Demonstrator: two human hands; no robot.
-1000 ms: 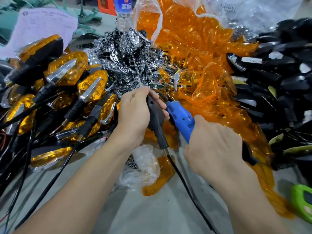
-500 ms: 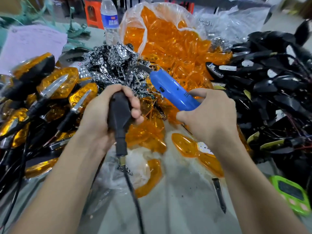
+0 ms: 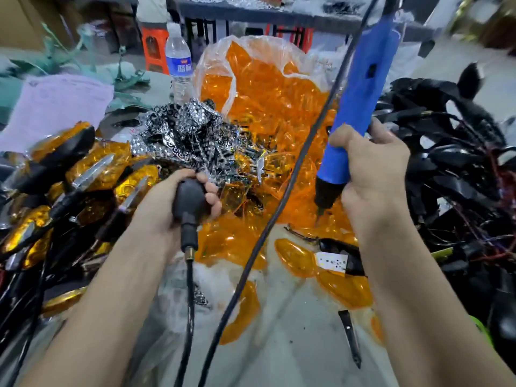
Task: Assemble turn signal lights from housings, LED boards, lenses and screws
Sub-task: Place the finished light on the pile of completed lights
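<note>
Left grip (image 3: 167, 208) curled tight round a black housing (image 3: 190, 195), just front-left of the lens bag (image 3: 265, 88). Housing long axis near vertical, stem end pointing down toward the person, wire (image 3: 190, 291) hanging from its brass tip. Right grip (image 3: 374, 169) wrapped round the blue screwdriver (image 3: 358, 88), front-right of the bag. Driver long axis steep, bit pointing down at loose lenses (image 3: 296, 256) on the counter (image 3: 293, 347), top leaning up and right. Its cord (image 3: 279, 210) runs diagonally in front of the bag. LED boards (image 3: 190, 127) heaped left of the bag, finished signals (image 3: 92, 169) further left, housings pile (image 3: 446, 152) right of the bag.
</note>
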